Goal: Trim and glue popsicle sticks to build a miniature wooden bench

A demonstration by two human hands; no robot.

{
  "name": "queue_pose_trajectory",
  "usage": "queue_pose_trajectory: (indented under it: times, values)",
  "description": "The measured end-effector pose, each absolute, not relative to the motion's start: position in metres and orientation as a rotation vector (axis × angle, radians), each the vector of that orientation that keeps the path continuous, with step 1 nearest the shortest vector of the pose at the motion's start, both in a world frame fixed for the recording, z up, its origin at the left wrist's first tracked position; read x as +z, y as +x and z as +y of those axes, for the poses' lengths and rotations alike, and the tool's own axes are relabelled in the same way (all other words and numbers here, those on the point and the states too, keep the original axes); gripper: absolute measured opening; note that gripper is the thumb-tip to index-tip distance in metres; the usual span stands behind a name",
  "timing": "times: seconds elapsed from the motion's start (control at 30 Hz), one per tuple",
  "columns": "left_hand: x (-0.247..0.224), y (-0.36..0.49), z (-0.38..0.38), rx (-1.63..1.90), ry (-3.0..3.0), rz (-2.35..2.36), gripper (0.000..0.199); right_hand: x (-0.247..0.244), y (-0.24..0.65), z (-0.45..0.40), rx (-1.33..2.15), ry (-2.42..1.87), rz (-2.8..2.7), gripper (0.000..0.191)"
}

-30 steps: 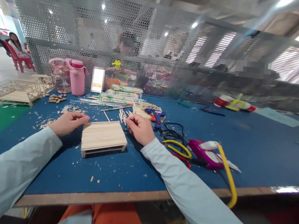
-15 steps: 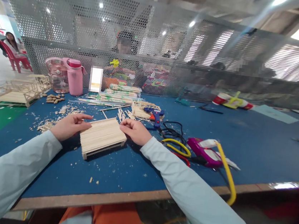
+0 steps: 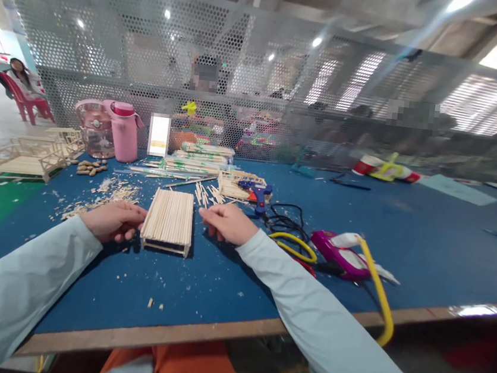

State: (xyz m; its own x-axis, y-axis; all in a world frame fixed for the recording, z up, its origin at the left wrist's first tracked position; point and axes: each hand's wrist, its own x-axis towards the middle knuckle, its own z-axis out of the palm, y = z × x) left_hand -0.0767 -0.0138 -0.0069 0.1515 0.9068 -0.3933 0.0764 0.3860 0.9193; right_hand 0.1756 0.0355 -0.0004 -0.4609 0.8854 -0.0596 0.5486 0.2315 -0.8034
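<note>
A small platform of pale wooden sticks (image 3: 168, 216) stands on the blue tabletop, its slatted top facing up and short legs showing at the near end. My left hand (image 3: 114, 220) is at its left edge, fingers bent against the side; some fingertips are hidden there. Just off the right edge is my right hand (image 3: 229, 223), fingers loosely curled and a little apart, holding nothing I can see. Short cut sticks (image 3: 205, 193) lie behind the platform. A blue glue gun (image 3: 260, 195) rests beyond my right hand, beside a smaller stick piece (image 3: 233, 183).
Wood scraps (image 3: 113, 195) and peanuts (image 3: 91, 167) lie at left, near finished stick models (image 3: 27, 158). Behind are a pink bottle (image 3: 124, 133) and bundled sticks (image 3: 197, 160). A purple tool (image 3: 341, 256) and yellow-handled pliers (image 3: 293, 244) lie right. A perforated metal screen (image 3: 134, 48) borders the back.
The platform has turned from a slant so its short end faces me. My right hand has come off its edge, while my left has shifted down along the left side.
</note>
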Motion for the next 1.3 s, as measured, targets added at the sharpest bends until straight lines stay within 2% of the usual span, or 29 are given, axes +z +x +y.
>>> queue_pose_trajectory:
  times: [0.1,0.2,0.27,0.37,0.47,0.57,0.73,0.8,0.83,0.9,0.93,1.0,1.07,1.17,1.23,1.3]
  values:
    - [-0.003,-0.069,-0.02,0.719,0.979,1.196,0.009,-0.006,0.168,0.032,1.186,-1.147,-2.085,0.027]
    - [-0.001,-0.058,-0.028,0.705,0.912,1.089,0.009,-0.01,0.164,0.036,1.248,-0.968,-1.941,0.044]
    - [-0.001,-0.05,-0.032,0.717,0.865,1.062,0.008,-0.008,0.168,0.042,1.166,-0.916,-1.843,0.05]
    - [-0.005,-0.038,-0.037,0.764,0.797,1.097,0.007,0.0,0.187,0.051,0.882,-1.061,-1.92,0.033]
    - [-0.01,-0.029,-0.042,0.813,0.788,1.144,0.013,0.01,0.21,0.054,0.661,-1.382,-2.336,0.021]
    - [-0.012,-0.021,-0.047,0.815,0.898,1.254,0.02,0.014,0.224,0.053,0.541,-1.587,-2.634,0.023]
    - [-0.004,-0.026,-0.051,0.731,1.228,1.36,0.025,0.015,0.22,0.051,0.471,-1.736,-2.648,0.02]
    - [0.003,-0.039,-0.046,0.853,1.333,1.446,0.035,0.017,0.216,0.049,0.369,-1.765,-2.57,0.02]
    - [0.005,-0.046,-0.042,1.05,1.332,1.508,0.04,0.018,0.215,0.048,0.353,-1.731,-2.521,0.02]
    - [0.008,-0.06,-0.033,1.37,1.316,1.595,0.038,0.022,0.213,0.041,0.513,-1.559,-2.461,0.022]
    - [0.007,-0.065,-0.027,1.476,1.285,1.61,0.03,0.024,0.211,0.037,0.693,-1.443,-2.453,0.024]
    - [0.001,-0.072,-0.017,1.474,1.292,1.543,0.012,0.025,0.207,0.028,1.158,-1.215,-2.449,0.033]
    - [-0.007,-0.073,-0.01,1.343,1.385,1.442,0.031,0.022,0.202,0.023,1.477,-1.057,-2.389,0.046]
    - [-0.015,-0.072,-0.008,1.211,1.467,1.389,0.038,0.013,0.196,0.026,1.44,-0.943,-2.243,0.039]
    - [-0.013,-0.07,-0.01,1.257,1.431,1.396,0.043,0.007,0.193,0.031,1.351,-0.904,-2.131,0.031]
    - [-0.008,-0.067,-0.015,1.325,1.389,1.393,0.049,0.005,0.189,0.035,1.348,-0.875,-2.017,0.032]
